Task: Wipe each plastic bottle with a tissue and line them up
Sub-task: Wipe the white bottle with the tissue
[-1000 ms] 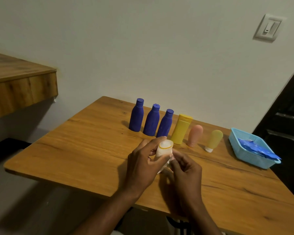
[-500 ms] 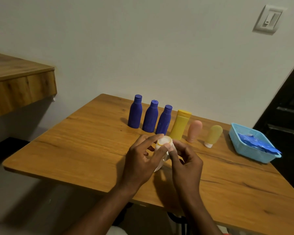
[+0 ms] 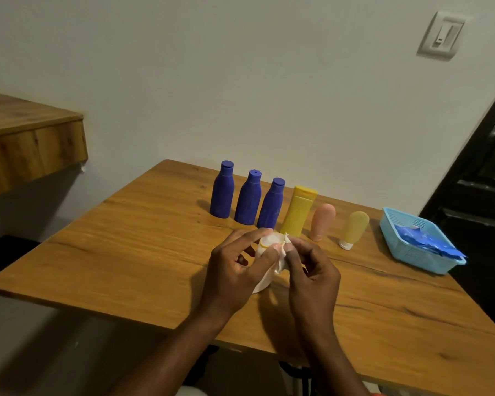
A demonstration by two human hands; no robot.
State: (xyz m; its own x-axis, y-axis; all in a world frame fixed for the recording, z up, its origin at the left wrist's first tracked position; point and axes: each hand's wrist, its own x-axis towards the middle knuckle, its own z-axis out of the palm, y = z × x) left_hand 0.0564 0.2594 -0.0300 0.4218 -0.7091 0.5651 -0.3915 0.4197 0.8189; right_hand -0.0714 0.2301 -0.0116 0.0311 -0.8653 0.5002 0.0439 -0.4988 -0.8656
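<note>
Above the wooden table (image 3: 132,252), my left hand (image 3: 235,270) grips a small white bottle (image 3: 269,242) with a yellow ring near its top. My right hand (image 3: 312,270) presses a white tissue (image 3: 282,257) against the bottle's right side. Behind them a row stands near the wall: three blue bottles (image 3: 247,198), a tall yellow bottle (image 3: 299,211), a pink tube (image 3: 322,221) and a yellow tube (image 3: 355,228), both tubes cap down. Most of the white bottle's body is hidden by my fingers.
A light blue basket (image 3: 397,224) with blue packets in it sits at the table's right edge. A wooden shelf (image 3: 32,144) juts out at the left. A dark door (image 3: 483,181) is at the right, and a wall switch (image 3: 440,35) above.
Both hands lifted the white bottle slightly and shifted the tissue up toward its top right side. The row of bottles has stayed put.
</note>
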